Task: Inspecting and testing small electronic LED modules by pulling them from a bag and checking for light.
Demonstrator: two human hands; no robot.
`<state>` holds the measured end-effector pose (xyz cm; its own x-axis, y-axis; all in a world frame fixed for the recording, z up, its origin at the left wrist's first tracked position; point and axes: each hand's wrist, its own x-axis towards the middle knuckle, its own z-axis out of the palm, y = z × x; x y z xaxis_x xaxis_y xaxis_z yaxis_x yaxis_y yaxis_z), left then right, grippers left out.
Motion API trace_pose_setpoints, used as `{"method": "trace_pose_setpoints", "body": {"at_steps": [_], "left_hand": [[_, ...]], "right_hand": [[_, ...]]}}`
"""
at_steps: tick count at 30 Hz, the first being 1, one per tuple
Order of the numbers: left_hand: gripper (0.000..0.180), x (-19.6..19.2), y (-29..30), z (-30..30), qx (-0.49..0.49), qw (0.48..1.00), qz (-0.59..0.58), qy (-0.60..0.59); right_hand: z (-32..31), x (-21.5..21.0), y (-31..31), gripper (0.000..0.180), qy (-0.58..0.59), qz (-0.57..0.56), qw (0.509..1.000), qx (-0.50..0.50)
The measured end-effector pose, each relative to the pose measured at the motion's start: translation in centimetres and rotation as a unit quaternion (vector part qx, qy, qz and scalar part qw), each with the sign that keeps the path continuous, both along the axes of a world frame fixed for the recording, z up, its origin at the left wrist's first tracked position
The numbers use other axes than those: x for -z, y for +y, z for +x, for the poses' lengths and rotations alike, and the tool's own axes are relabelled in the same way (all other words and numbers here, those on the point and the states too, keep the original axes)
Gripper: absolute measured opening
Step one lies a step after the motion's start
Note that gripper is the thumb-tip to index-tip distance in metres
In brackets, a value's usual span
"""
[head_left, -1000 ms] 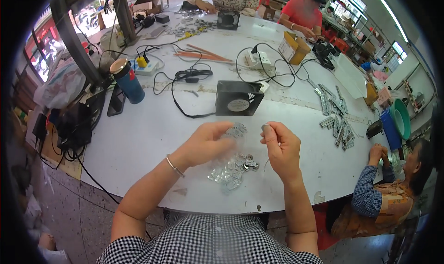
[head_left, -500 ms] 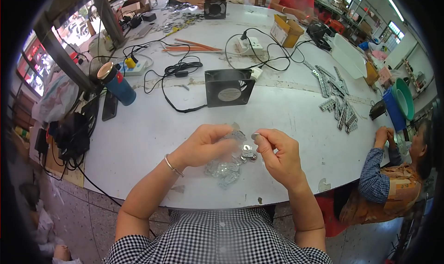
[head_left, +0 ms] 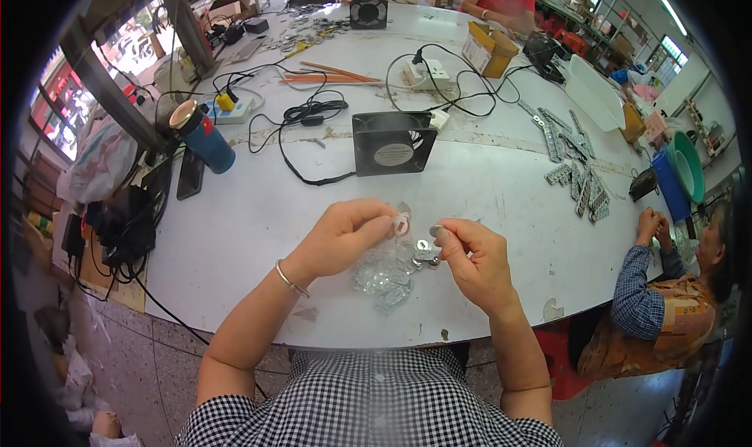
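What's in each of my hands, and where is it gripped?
Right hand: a small grey disc, apparently pinched near its right edge. Left hand: a small piece, at the fingertips; exact grip unclear.

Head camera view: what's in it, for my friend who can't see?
Someone's left-hand grip holds a small pale piece and the right-hand grip a small grey piece, above clear-looking pieces on a white table. A black fan stands beyond.

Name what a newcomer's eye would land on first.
The left hand and right hand draw the eye, near small shiny pieces on the white table. Beyond them stands a square black fan; a blue tumbler stands farther left, and silvery strips lie heaped to the right.
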<state>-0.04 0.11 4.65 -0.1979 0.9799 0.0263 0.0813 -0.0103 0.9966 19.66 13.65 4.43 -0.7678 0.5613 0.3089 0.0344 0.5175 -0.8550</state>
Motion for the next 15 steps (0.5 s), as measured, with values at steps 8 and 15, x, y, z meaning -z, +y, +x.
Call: {"method": "trace_pose_setpoints", "body": {"at_steps": [8, 15], "left_hand": [[0.015, 0.5, -0.3, 0.5, -0.064, 0.984, 0.066, 0.154], [0.027, -0.2, -0.4, 0.9, -0.036, 0.998, -0.020, 0.051]], "right_hand": [[-0.8, 0.2, -0.1, 0.016, 0.000, -0.024, 1.000, -0.016], [-1.3, -0.1, -0.4, 0.017, 0.016, -0.016, 1.000, -0.011]]}}
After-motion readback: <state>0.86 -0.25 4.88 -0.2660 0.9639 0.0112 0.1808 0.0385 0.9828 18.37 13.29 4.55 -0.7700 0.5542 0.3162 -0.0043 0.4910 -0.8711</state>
